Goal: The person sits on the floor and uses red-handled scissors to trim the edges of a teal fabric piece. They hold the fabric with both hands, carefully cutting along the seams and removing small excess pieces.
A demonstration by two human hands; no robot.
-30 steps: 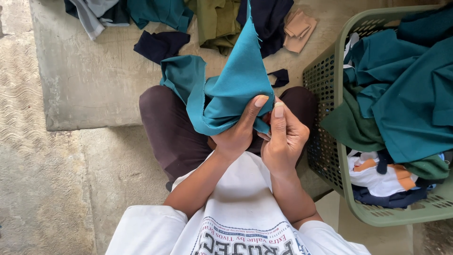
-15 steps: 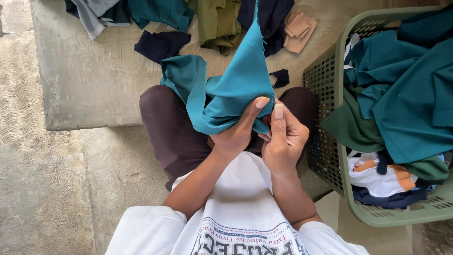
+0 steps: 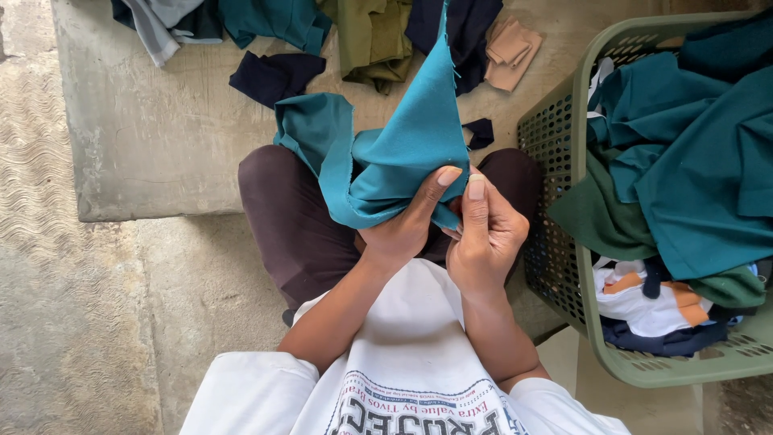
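Teal woven cloth piece (image 3: 403,153) being pinched above lap, both hands clamped on lower edge: left hand (image 3: 403,229) gripping underneath, right hand (image 3: 487,234) pressing thumb beside. Sitting just beside: green perforated plastic laundry basket (image 3: 564,145), holding teal garments.

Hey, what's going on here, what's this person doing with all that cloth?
A person sits on the concrete floor and holds a teal piece of fabric over their lap. The left hand grips its bunched lower edge and the right hand pinches it just beside, thumbs up. A green laundry basket heaped with teal and dark green cloth stands at their right. More fabric scraps lie spread on the floor ahead.
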